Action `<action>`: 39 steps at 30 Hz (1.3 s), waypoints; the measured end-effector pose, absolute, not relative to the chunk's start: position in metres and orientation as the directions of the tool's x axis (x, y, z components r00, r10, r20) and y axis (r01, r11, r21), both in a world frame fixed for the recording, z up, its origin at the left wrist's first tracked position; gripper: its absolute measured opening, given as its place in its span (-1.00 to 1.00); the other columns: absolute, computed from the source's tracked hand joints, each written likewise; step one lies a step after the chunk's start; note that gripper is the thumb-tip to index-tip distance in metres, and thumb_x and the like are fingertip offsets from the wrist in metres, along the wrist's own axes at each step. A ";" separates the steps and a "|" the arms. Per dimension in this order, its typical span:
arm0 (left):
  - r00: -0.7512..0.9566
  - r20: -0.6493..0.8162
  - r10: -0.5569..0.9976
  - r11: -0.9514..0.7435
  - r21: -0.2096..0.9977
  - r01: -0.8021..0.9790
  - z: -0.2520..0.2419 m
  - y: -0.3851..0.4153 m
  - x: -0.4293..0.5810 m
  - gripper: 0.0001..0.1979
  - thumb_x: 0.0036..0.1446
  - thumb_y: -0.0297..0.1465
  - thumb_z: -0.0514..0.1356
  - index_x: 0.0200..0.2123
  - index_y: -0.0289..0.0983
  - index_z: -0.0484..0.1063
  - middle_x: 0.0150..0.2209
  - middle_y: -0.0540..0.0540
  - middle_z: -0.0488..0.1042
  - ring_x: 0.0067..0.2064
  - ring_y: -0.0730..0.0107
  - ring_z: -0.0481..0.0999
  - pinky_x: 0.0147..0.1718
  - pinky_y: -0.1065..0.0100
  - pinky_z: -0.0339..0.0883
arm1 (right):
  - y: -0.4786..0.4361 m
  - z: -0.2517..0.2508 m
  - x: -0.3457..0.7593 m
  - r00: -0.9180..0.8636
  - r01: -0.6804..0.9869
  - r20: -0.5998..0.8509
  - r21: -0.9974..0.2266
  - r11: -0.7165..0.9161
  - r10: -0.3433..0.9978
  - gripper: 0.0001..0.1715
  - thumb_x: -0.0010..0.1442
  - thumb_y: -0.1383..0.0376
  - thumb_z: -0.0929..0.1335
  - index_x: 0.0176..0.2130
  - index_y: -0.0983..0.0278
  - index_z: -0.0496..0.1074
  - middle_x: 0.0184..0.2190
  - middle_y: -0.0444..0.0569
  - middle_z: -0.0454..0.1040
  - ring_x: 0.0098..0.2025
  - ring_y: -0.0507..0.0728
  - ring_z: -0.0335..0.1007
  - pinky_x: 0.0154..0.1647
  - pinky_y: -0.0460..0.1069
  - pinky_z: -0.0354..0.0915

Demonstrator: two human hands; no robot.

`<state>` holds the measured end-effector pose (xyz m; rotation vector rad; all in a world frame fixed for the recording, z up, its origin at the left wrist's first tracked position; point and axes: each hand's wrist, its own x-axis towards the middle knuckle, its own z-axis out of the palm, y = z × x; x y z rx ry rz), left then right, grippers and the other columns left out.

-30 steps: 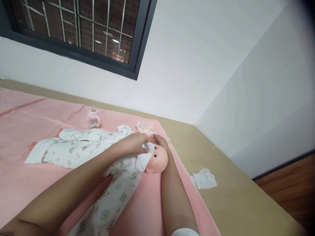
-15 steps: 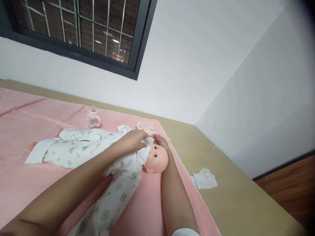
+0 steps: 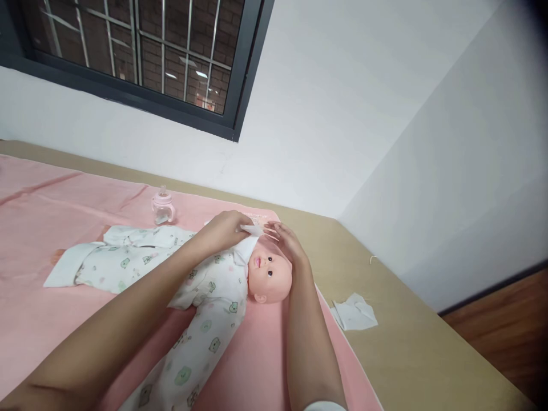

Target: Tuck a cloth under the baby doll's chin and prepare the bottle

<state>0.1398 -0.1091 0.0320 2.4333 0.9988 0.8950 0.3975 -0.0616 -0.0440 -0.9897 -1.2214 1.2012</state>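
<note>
A bald baby doll (image 3: 274,279) lies on its back on a pink blanket (image 3: 246,365), dressed in white clothes (image 3: 145,260) printed with green bears. My left hand (image 3: 229,228) reaches over its chest, thumb and fingers pinched on a thin white tissue (image 3: 252,229) just above the neck. White cloth also lies by the doll's chin, and I cannot tell whether it is collar or part of the tissue. Beyond the doll's head, my right hand (image 3: 289,240) has its fingers bent but apart, with nothing seen in them. The doll's mouth and both eyes show.
A pink-topped baby bottle (image 3: 162,206) with handles stands on the blanket behind the doll's legs. A crumpled white cloth (image 3: 354,312) rests on the wooden surface (image 3: 411,337) at right. A clear package, partly hidden, lies behind my hands. A barred window (image 3: 141,51) is above.
My left hand has lifted slightly away from the doll's face with the tissue, uncovering the mouth. My right hand has shifted a little up and to the right.
</note>
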 end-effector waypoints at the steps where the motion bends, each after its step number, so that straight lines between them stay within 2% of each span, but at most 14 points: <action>1: 0.534 0.452 0.714 -0.697 0.533 0.480 0.032 -0.108 0.139 -0.83 0.11 -0.46 0.11 -0.33 -0.26 0.53 -0.27 -0.05 0.54 -0.20 0.30 0.49 -0.21 0.39 0.28 | -0.067 -0.031 0.393 -0.085 -0.075 0.186 -0.981 0.180 0.979 -0.69 0.05 0.14 0.45 -0.19 0.21 0.51 -0.04 -0.02 0.48 -0.05 0.14 0.44 0.06 0.04 0.33; 4: 0.481 0.546 0.686 -0.727 0.541 0.422 0.033 -0.106 0.136 -0.83 0.10 -0.46 0.13 -0.30 -0.25 0.53 -0.19 -0.06 0.49 -0.12 0.31 0.46 -0.11 0.38 0.28 | -0.085 0.007 0.373 -0.235 0.082 0.305 -0.940 0.332 0.923 -0.67 0.09 0.18 0.42 -0.11 0.20 0.50 0.03 -0.02 0.43 0.07 0.19 0.37 0.13 0.08 0.26; 7: 0.455 0.590 0.667 -0.745 0.544 0.386 0.033 -0.103 0.132 -0.82 0.10 -0.43 0.15 -0.28 -0.21 0.55 -0.11 -0.05 0.45 -0.05 0.30 0.43 -0.03 0.34 0.27 | -0.104 0.035 0.349 -0.359 0.220 0.360 -0.864 0.453 0.861 -0.63 0.11 0.21 0.41 -0.05 0.16 0.47 0.08 -0.03 0.39 0.17 0.18 0.26 0.17 0.09 0.21; 10: 0.454 0.603 0.656 -0.755 0.535 0.380 0.036 -0.102 0.128 -0.83 0.10 -0.43 0.15 -0.32 -0.18 0.56 -0.09 -0.04 0.45 -0.03 0.27 0.42 -0.03 0.32 0.27 | -0.116 0.049 0.330 -0.405 0.311 0.383 -0.796 0.520 0.830 -0.74 0.13 0.20 0.39 -0.14 0.16 0.49 0.07 -0.05 0.38 0.20 0.15 0.20 0.21 0.10 0.16; 13: 0.452 0.597 0.662 -0.749 0.541 0.382 0.039 -0.102 0.124 -0.83 0.10 -0.42 0.16 -0.33 -0.17 0.57 -0.10 -0.03 0.46 -0.02 0.25 0.42 -0.06 0.32 0.28 | -0.121 0.052 0.319 -0.373 0.393 0.403 -0.747 0.536 0.836 -0.85 0.13 0.21 0.39 -0.26 0.20 0.48 0.00 -0.05 0.42 0.18 0.14 0.22 0.23 0.12 0.13; 18: 0.455 0.575 0.680 -0.732 0.561 0.386 0.043 -0.103 0.118 -0.82 0.09 -0.44 0.16 -0.31 -0.17 0.57 -0.10 -0.04 0.47 0.00 0.23 0.42 -0.02 0.29 0.27 | -0.124 0.053 0.316 -0.383 0.384 0.413 -0.743 0.549 0.826 -0.85 0.16 0.23 0.37 -0.24 0.22 0.44 -0.09 -0.04 0.45 0.07 0.11 0.33 0.19 0.12 0.17; 23: 0.432 0.547 0.717 -0.697 0.573 0.431 0.044 -0.101 0.113 -0.81 0.06 -0.48 0.16 -0.30 -0.19 0.57 -0.03 -0.08 0.44 0.00 0.22 0.42 0.00 0.24 0.27 | -0.125 0.054 0.314 -0.396 0.299 0.456 -0.757 0.581 0.797 -0.64 0.14 0.25 0.40 -0.04 0.16 0.35 -0.07 -0.03 0.45 0.05 0.11 0.35 0.13 0.09 0.23; 28: 0.437 0.549 0.713 -0.701 0.539 0.467 0.046 -0.099 0.111 -0.82 0.06 -0.53 0.14 -0.36 -0.24 0.55 -0.10 -0.09 0.48 -0.02 0.22 0.43 -0.02 0.27 0.28 | -0.123 0.054 0.308 -0.333 0.375 0.451 -0.742 0.556 0.828 -0.68 0.12 0.27 0.40 -0.10 0.22 0.38 -0.31 -0.09 0.43 -0.15 0.07 0.39 0.01 0.04 0.27; 32: 0.432 0.556 0.710 -0.704 0.541 0.461 0.044 -0.094 0.109 -0.78 0.05 -0.54 0.14 -0.27 -0.22 0.54 -0.13 -0.07 0.51 -0.02 0.24 0.43 0.01 0.26 0.26 | -0.117 0.049 0.305 -0.280 0.383 0.446 -0.760 0.525 0.850 -0.74 0.05 0.25 0.41 -0.22 0.25 0.36 -0.33 -0.09 0.41 -0.27 0.05 0.36 -0.20 -0.02 0.30; 35: 0.370 0.591 0.717 -0.695 0.568 0.440 0.047 -0.090 0.096 -0.71 0.07 -0.47 0.15 -0.11 -0.21 0.49 -0.06 -0.07 0.49 0.02 0.24 0.41 0.05 0.23 0.25 | -0.109 0.044 0.311 -0.178 0.530 0.481 -0.688 0.496 0.858 -0.88 0.06 0.28 0.35 -0.35 0.25 0.30 -0.37 -0.10 0.43 -0.32 0.05 0.35 -0.26 -0.03 0.26; 37: 0.284 0.601 0.747 -0.659 0.617 0.430 0.053 -0.088 0.080 -0.70 0.07 -0.43 0.15 -0.09 -0.20 0.48 -0.02 -0.06 0.48 0.04 0.24 0.41 0.05 0.22 0.26 | -0.103 0.042 0.320 -0.103 0.662 0.503 -0.609 0.437 0.858 -0.97 0.07 0.33 0.28 -0.42 0.25 0.29 -0.39 -0.10 0.45 -0.33 0.05 0.35 -0.24 -0.03 0.24; 39: 0.161 0.581 0.798 -0.591 0.699 0.403 0.059 -0.086 0.061 -0.71 0.07 -0.40 0.15 -0.10 -0.20 0.48 -0.04 -0.07 0.49 0.00 0.23 0.44 0.00 0.22 0.30 | -0.098 0.039 0.331 -0.037 0.752 0.504 -0.555 0.356 0.863 -0.88 0.06 0.37 0.23 -0.44 0.27 0.36 -0.38 -0.07 0.49 -0.34 0.06 0.36 -0.26 -0.04 0.23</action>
